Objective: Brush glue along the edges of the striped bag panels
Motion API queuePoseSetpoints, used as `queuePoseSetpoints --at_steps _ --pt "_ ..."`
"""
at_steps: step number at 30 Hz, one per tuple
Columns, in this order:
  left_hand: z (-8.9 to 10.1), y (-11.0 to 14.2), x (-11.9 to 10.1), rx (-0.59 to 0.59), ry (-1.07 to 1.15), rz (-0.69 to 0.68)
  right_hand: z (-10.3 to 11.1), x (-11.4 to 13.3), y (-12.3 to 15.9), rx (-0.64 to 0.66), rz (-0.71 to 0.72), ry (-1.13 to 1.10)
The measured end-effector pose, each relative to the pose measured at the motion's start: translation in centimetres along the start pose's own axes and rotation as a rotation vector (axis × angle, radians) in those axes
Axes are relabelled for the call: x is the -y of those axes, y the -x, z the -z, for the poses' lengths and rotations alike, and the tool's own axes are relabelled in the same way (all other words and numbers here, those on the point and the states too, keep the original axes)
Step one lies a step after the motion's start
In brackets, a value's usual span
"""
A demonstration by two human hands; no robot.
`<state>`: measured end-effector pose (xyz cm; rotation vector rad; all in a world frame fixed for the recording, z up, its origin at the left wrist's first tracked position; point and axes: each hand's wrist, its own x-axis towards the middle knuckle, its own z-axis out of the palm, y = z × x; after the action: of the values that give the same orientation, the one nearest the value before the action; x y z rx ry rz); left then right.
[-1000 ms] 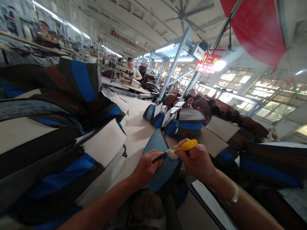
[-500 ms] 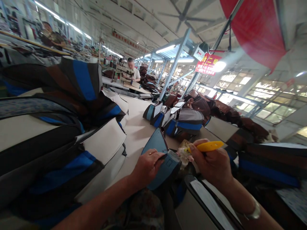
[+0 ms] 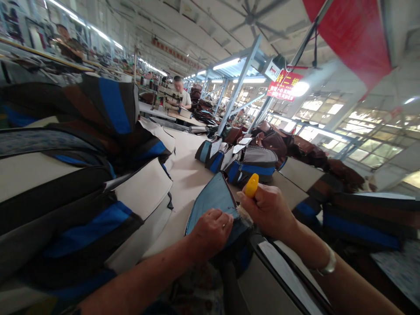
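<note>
A teal-blue fabric bag piece (image 3: 211, 197) with a dark edge stands folded open in front of me. My left hand (image 3: 211, 232) is closed on its near part, with fingers bent over the fold; the fingertips are partly hidden. My right hand (image 3: 267, 210) grips a yellow-handled brush (image 3: 252, 185), the handle pointing up out of the fist. Pale, frayed bristles (image 3: 243, 215) show below the fist, against the right edge of the teal piece. Just under both hands lies a beige and black bag panel (image 3: 265, 280).
Stacked grey, blue and beige bag parts (image 3: 88, 232) crowd the left side. More blue and grey bags (image 3: 252, 164) stand beyond my hands on the pale table (image 3: 187, 153). Brown bags (image 3: 302, 151) pile up on the right. Across the room a person (image 3: 182, 98) sits near a sewing machine.
My right hand has moved left to the teal piece, turning the brush handle from sideways to upright. My left hand has shifted slightly right and down along the fold.
</note>
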<state>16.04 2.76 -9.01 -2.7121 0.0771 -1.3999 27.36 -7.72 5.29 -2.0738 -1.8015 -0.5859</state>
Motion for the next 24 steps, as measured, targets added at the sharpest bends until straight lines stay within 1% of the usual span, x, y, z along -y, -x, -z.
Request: queuePoseSetpoints --at_steps 3,6,10,11,12,13,14,15,16,17,18,19,20,21,22,24 --pt "-0.1 -0.1 -0.2 0.026 -0.001 0.011 -0.1 0.4 -0.2 0.135 0.043 0.082" --pt "-0.2 -0.1 -0.4 0.034 -0.005 0.008 -0.6 0.6 -0.5 0.143 0.025 0.177" --pt "-0.2 0.2 -0.1 0.048 0.015 -0.007 -0.8 0.4 -0.9 0.179 0.077 0.153" --pt "0.0 0.4 0.2 0.038 0.026 -0.015 -0.7 0.0 -1.0 0.162 0.066 0.16" --pt "0.2 0.5 0.7 0.015 0.042 -0.016 -0.5 -0.4 -0.9 0.103 0.015 0.146" --pt "0.4 0.6 1.3 -0.015 0.066 -0.005 -0.2 -0.9 -0.7 0.01 -0.075 0.079" --pt "0.7 0.8 2.0 -0.05 0.098 0.023 0.0 -1.3 -0.4 -0.105 -0.193 -0.057" --pt "1.0 0.9 2.8 -0.083 0.137 0.064 0.1 -1.7 0.2 -0.219 -0.329 -0.263" --pt "1.4 1.1 3.5 -0.107 0.179 0.113 0.0 -1.9 1.0 -0.315 -0.476 -0.521" --pt "1.7 1.3 4.3 -0.117 0.221 0.162 -0.4 -1.9 1.9 -0.369 -0.611 -0.798" --pt "1.9 1.5 4.9 -0.111 0.26 0.212 -1.0 -1.7 2.9 -0.366 -0.721 -1.053" --pt "2.2 1.8 5.4 -0.102 0.29 0.266 -1.8 -1.3 3.9 -0.318 -0.803 -1.26" --pt "2.3 2.0 5.7 -0.097 0.311 0.324 -2.8 -0.7 4.8 -0.248 -0.842 -1.42" --pt "2.5 2.2 5.9 -0.097 0.323 0.377 -3.8 0.0 5.5 -0.184 -0.844 -1.545" --pt "2.7 2.4 5.9 -0.102 0.323 0.42 -4.7 0.7 5.9 -0.155 -0.822 -1.641" --pt "3.2 2.8 5.7 -0.107 0.3 0.471 -6.2 2.2 6.1 -0.154 -0.754 -1.757"
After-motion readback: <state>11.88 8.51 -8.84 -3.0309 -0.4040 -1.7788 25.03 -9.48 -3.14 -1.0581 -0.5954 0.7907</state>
